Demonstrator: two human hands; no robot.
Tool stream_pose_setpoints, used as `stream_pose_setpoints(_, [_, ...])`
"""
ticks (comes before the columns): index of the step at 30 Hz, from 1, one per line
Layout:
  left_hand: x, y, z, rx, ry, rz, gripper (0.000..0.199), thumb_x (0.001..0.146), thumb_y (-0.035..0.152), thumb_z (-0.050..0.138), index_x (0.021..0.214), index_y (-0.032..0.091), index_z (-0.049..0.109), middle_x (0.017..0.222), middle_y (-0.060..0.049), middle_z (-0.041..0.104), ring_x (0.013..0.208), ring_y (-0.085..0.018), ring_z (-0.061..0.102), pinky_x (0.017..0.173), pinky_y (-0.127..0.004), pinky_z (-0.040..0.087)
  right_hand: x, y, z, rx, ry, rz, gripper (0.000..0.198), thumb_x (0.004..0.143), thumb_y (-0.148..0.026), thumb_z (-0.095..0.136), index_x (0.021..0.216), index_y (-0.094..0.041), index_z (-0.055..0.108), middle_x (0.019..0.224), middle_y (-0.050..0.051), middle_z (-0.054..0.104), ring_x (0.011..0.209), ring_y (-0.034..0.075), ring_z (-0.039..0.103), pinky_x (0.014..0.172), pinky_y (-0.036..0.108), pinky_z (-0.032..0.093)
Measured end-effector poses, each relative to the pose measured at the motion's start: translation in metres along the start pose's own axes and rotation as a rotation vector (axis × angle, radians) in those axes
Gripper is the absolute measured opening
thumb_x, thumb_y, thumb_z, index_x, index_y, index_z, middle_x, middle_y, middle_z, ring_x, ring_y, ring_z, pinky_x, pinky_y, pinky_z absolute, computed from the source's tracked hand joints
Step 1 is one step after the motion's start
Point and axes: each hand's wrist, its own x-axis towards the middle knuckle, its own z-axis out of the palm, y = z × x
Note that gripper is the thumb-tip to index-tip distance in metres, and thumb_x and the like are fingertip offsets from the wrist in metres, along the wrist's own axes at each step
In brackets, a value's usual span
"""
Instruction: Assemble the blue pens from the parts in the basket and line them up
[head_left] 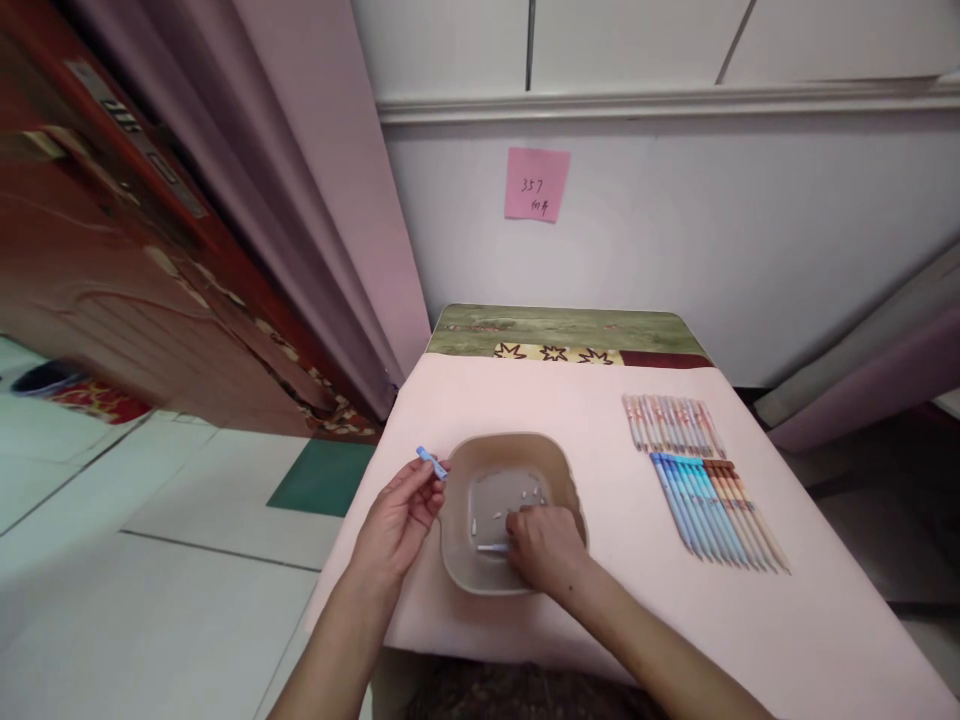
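Note:
My left hand (pixel 401 515) pinches a short light-blue pen barrel piece (pixel 431 463) between thumb and fingers, just outside the left rim of a beige plastic basin (pixel 456 570). Down inside that basin is my right hand (pixel 546 545), its fingers curled together near the bottom. Whatever its fingertips hold is hidden. Beside them a thin pale rod (pixel 491 548), perhaps a pen refill, lies against or sticks out from the fingers; I cannot tell which. Several small white cone-shaped pen tips (pixel 497 515) are scattered on the basin floor.
On the right of the pink-covered table (pixel 600 620) lies a row of blue and brown pens (pixel 709 510). Behind it sits a row of clear patterned pen barrels (pixel 671 424). A pink note (pixel 537 185) is stuck on the wall; a red door (pixel 187 260) stands left.

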Motion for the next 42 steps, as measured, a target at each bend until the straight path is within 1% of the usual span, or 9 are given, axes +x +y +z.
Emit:
stream_pose_setpoints(4, [0.003, 0.001, -0.002, -0.072, -0.014, -0.007, 0.006, 0.081, 0.007, 0.061, 0.084, 0.008, 0.065, 0.086, -0.009, 0.067, 0.059, -0.007, 0.057, 0.051, -0.015, 0.049, 0.018, -0.009, -0.007, 0.025, 0.022, -0.02, 0.022, 0.085, -0.025, 0.053, 0.092, -0.018, 0.072, 0.092, 0.012, 0.073, 0.085, 0.026, 0.069, 0.069, 0.03, 0.048])
stream_pose_setpoints(10, [-0.003, 0.006, 0.001, -0.136, -0.042, -0.03, 0.011, 0.084, 0.006, 0.056, 0.086, 0.006, 0.066, 0.082, -0.009, 0.066, 0.058, -0.007, 0.056, 0.048, -0.015, 0.048, 0.032, -0.035, -0.004, 0.039, 0.01, -0.072, 0.017, 0.078, -0.022, 0.06, 0.087, -0.018, 0.074, 0.086, 0.01, 0.074, 0.078, 0.024, 0.069, 0.065, 0.026, 0.047])
stream_pose_setpoints(16, [-0.006, 0.016, -0.009, -0.17, 0.079, 0.014, 0.015, 0.085, 0.004, 0.052, 0.08, 0.006, 0.066, 0.081, -0.011, 0.067, 0.056, -0.008, 0.056, 0.045, -0.015, 0.047, 0.044, 0.013, -0.029, 0.006, 0.136, 0.121, 0.032, 0.09, -0.017, 0.041, 0.095, -0.016, 0.072, 0.092, 0.014, 0.073, 0.086, 0.024, 0.067, 0.071, 0.028, 0.046])
stream_pose_setpoints(20, [-0.006, 0.015, -0.002, -0.203, 0.067, -0.045, 0.017, 0.086, 0.005, 0.051, 0.079, 0.006, 0.066, 0.08, -0.01, 0.066, 0.055, -0.007, 0.056, 0.044, -0.015, 0.047, 0.052, 0.03, -0.044, 0.005, 0.179, 0.135, 0.031, 0.09, -0.019, 0.041, 0.099, -0.021, 0.071, 0.098, 0.01, 0.072, 0.091, 0.022, 0.066, 0.074, 0.027, 0.044])
stream_pose_setpoints(27, [-0.009, 0.016, 0.005, -0.224, 0.052, -0.054, 0.016, 0.086, 0.005, 0.051, 0.08, 0.006, 0.066, 0.08, -0.01, 0.066, 0.056, -0.007, 0.056, 0.044, -0.015, 0.048, 0.048, -0.015, -0.01, 0.038, 0.037, -0.077, 0.022, 0.078, -0.02, 0.059, 0.092, -0.023, 0.075, 0.085, 0.008, 0.075, 0.079, 0.021, 0.069, 0.068, 0.024, 0.046])
stream_pose_setpoints(31, [-0.011, 0.014, 0.002, -0.225, 0.037, -0.06, 0.016, 0.086, 0.005, 0.051, 0.08, 0.006, 0.066, 0.079, -0.01, 0.065, 0.056, -0.008, 0.056, 0.044, -0.015, 0.048, 0.047, -0.03, 0.011, 0.038, 0.007, -0.146, 0.024, 0.075, -0.017, 0.06, 0.093, -0.014, 0.075, 0.089, 0.015, 0.074, 0.081, 0.025, 0.069, 0.067, 0.026, 0.047])
stream_pose_setpoints(35, [-0.011, 0.009, 0.004, -0.22, 0.025, -0.067, 0.016, 0.086, 0.004, 0.051, 0.08, 0.006, 0.066, 0.078, -0.01, 0.065, 0.055, -0.008, 0.056, 0.043, -0.015, 0.047, 0.05, -0.035, 0.017, 0.048, 0.009, -0.189, 0.022, 0.075, -0.015, 0.059, 0.091, -0.01, 0.074, 0.088, 0.018, 0.073, 0.081, 0.027, 0.069, 0.069, 0.028, 0.049])
stream_pose_setpoints(39, [-0.014, 0.009, 0.009, -0.211, -0.001, -0.078, 0.017, 0.086, 0.004, 0.051, 0.08, 0.006, 0.066, 0.077, -0.01, 0.065, 0.055, -0.008, 0.056, 0.044, -0.015, 0.048, 0.048, -0.023, -0.003, 0.1, 0.07, -0.152, 0.019, 0.076, -0.013, 0.057, 0.08, -0.011, 0.075, 0.081, 0.016, 0.074, 0.074, 0.024, 0.069, 0.068, 0.028, 0.048])
stream_pose_setpoints(42, [-0.017, 0.011, 0.01, -0.193, 0.0, -0.059, 0.016, 0.085, 0.004, 0.052, 0.08, 0.007, 0.066, 0.079, -0.01, 0.066, 0.056, -0.008, 0.057, 0.044, -0.015, 0.049, 0.039, 0.009, -0.031, 0.183, 0.199, -0.082, 0.026, 0.085, -0.018, 0.048, 0.088, -0.015, 0.073, 0.088, 0.011, 0.074, 0.08, 0.019, 0.068, 0.072, 0.025, 0.048])
